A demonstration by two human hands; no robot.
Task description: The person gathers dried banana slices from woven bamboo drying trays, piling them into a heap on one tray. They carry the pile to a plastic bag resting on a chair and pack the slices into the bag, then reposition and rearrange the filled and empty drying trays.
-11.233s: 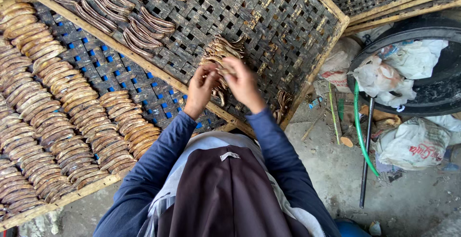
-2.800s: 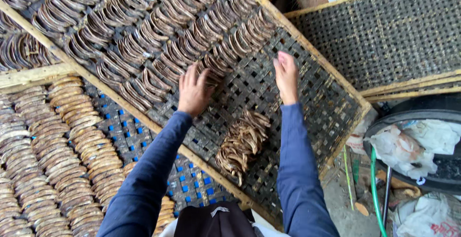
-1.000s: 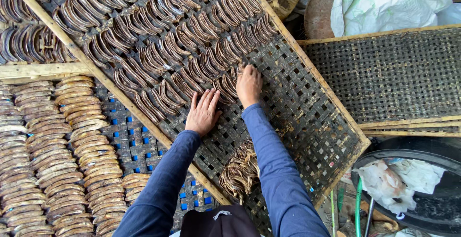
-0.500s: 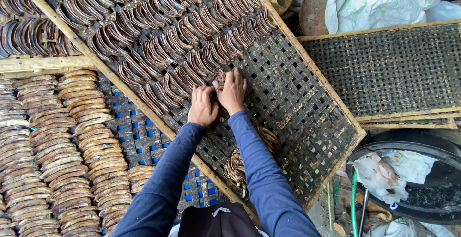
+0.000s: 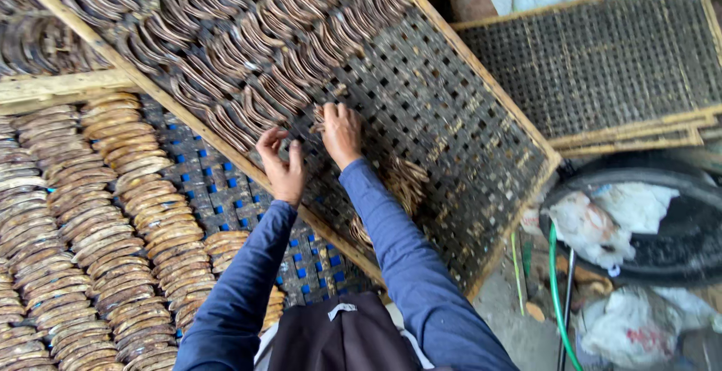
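Two hands working side by side at mid-frame, both in blue sleeves. Left hand point(image 5: 282, 168) hovering over the lower wooden edge of the woven drying rack point(image 5: 466, 145), fingers spread apart and loosely curled, gripping nothing visible. Right hand point(image 5: 342, 132) lying just to its right, fingers bent down and closed on one curved dried strip point(image 5: 320, 119) at the tail of the nearest row, though how firmly, cannot tell.

Counting racks: four in view. One large dark rack running diagonally from upper left to centre right, its upper half covered by several rows of dark curved strips point(image 5: 248, 33), too many to count. One blue-checked rack point(image 5: 226, 190) lying under it at lower left, carrying rows of paler brown strips point(image 5: 90, 228). One bare woven rack point(image 5: 602, 63) resting at upper right, stacked on others. One more sliver showing at far upper left.

One loose heap of strips point(image 5: 398, 187) sitting on the dark rack just right of the right forearm, below and near the gripping fingers. One green hose point(image 5: 556, 296) and one dark tub point(image 5: 662, 228) with white bags standing at lower right.
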